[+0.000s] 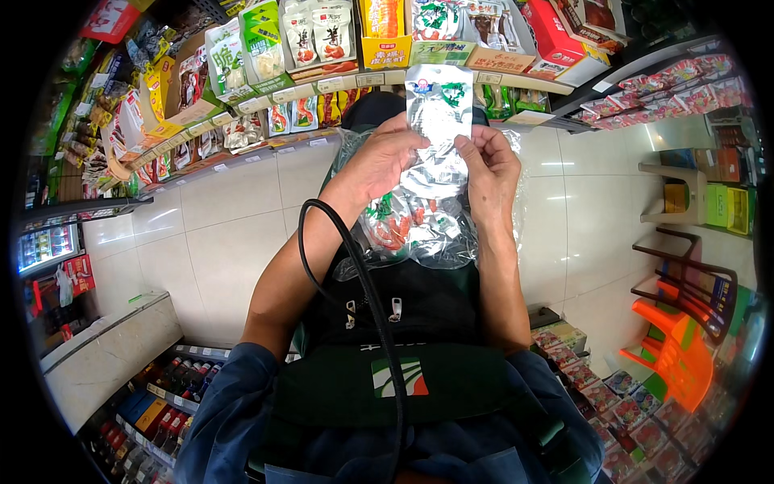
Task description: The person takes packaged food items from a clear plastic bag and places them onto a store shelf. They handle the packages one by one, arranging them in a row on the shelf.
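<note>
Between my two hands I hold up a shiny silver snack pouch (438, 165) with green lettering. My left hand (385, 157) grips its left edge, thumb on the front. Thumb and fingers of my right hand (492, 161) pinch its right edge. Below the pouch, a clear plastic bag (442, 252) rests on my lap against a black bag, with more red, green and silver pouches inside it. The held pouch covers part of the clear bag.
A curved shelf (347, 82) ahead carries open boxes of snack packs, one a display box (440, 50) of similar silver pouches. A black cable (372, 298) loops over my left forearm. An orange plastic chair (676, 355) and a dark chair (693, 278) stand at right; bottles (173, 419) line shelves at lower left.
</note>
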The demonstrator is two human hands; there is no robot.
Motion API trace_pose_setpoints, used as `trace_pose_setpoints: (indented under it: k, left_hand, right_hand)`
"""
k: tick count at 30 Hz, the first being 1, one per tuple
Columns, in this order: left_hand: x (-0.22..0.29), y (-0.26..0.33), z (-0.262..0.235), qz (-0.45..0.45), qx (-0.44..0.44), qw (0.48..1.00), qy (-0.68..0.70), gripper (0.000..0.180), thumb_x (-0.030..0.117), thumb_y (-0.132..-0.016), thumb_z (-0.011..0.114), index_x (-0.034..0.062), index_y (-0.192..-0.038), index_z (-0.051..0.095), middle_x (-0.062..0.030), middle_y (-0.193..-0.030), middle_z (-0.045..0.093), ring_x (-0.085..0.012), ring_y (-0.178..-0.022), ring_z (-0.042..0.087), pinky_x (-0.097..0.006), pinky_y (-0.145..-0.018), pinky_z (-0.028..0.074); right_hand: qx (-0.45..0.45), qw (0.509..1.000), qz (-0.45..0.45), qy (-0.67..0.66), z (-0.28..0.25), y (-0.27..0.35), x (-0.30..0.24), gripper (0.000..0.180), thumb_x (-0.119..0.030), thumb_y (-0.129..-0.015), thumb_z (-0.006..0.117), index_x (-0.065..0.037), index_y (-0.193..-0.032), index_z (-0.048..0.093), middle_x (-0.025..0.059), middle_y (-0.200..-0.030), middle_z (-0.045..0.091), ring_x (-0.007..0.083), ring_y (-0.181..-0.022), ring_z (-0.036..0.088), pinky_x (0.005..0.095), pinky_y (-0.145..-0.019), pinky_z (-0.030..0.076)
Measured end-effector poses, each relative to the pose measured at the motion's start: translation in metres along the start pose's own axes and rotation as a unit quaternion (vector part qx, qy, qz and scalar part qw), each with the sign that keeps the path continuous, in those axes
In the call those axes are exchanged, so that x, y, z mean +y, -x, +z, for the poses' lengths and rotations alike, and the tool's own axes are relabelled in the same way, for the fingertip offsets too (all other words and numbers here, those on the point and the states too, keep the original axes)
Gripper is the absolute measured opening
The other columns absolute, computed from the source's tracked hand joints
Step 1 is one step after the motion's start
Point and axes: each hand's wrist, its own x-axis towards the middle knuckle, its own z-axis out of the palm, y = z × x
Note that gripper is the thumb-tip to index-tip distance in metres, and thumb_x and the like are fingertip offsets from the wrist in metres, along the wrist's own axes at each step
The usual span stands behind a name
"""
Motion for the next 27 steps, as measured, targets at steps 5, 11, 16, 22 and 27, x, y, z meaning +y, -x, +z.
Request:
trace_pose_setpoints:
  k: [5, 11, 16, 22, 27]
  left_hand:
    - [0.000, 0.000, 0.005, -0.001, -0.007, 1.000, 0.002, 0.048, -0.006, -0.091, 0.058, -0.0019, -0.138, 0.056, -0.0149, -0.130, 0.068, -0.0244, -0.121, 0.066, -0.040, -0.106, 0.054]
    - [0.004, 0.004, 0.010, 0.002, -0.010, 1.000, -0.006, 0.050, -0.006, -0.090, 0.056, -0.0018, -0.140, 0.054, -0.0146, -0.131, 0.067, -0.0243, -0.121, 0.066, -0.040, -0.106, 0.054]
    - [0.007, 0.007, 0.015, 0.002, -0.007, 1.000, -0.009, 0.051, -0.007, -0.089, 0.056, -0.0020, -0.140, 0.054, -0.0146, -0.132, 0.066, -0.0238, -0.121, 0.066, -0.040, -0.105, 0.054]
    - [0.005, 0.005, 0.010, 0.000, -0.007, 1.000, -0.001, 0.050, -0.007, -0.089, 0.056, -0.0020, -0.139, 0.054, -0.0145, -0.130, 0.067, -0.0237, -0.120, 0.066, -0.039, -0.104, 0.055]
    - [0.005, 0.004, 0.010, -0.004, -0.005, 1.000, -0.003, 0.049, -0.005, -0.090, 0.056, -0.0014, -0.138, 0.055, -0.0138, -0.127, 0.068, -0.0233, -0.116, 0.068, -0.038, -0.101, 0.056]
  right_hand:
    - [0.004, 1.000, -0.004, 0.003, -0.002, -0.001, 0.000, 0.015, -0.003, -0.095, 0.074, 0.003, -0.108, 0.068, 0.0039, -0.094, 0.071, 0.0079, -0.083, 0.061, 0.0231, -0.077, 0.049]
    - [0.000, 1.000, 0.010, 0.008, -0.002, -0.001, 0.002, 0.017, -0.003, -0.096, 0.074, 0.004, -0.110, 0.068, 0.0054, -0.097, 0.072, 0.0089, -0.087, 0.063, 0.0214, -0.079, 0.049]
    - [0.000, 1.000, 0.011, 0.004, -0.001, 0.000, 0.001, 0.017, -0.004, -0.096, 0.073, 0.004, -0.111, 0.068, 0.0055, -0.097, 0.072, 0.0089, -0.087, 0.063, 0.0214, -0.078, 0.049]
    - [-0.006, 1.000, 0.009, -0.003, -0.001, 0.000, 0.003, 0.018, -0.004, -0.096, 0.073, 0.004, -0.111, 0.068, 0.0056, -0.097, 0.072, 0.0084, -0.087, 0.063, 0.0210, -0.078, 0.048]
    - [-0.001, 1.000, 0.009, 0.006, 0.000, -0.001, 0.001, 0.016, -0.003, -0.096, 0.072, 0.004, -0.110, 0.068, 0.0040, -0.095, 0.071, 0.0075, -0.086, 0.062, 0.0213, -0.077, 0.048]
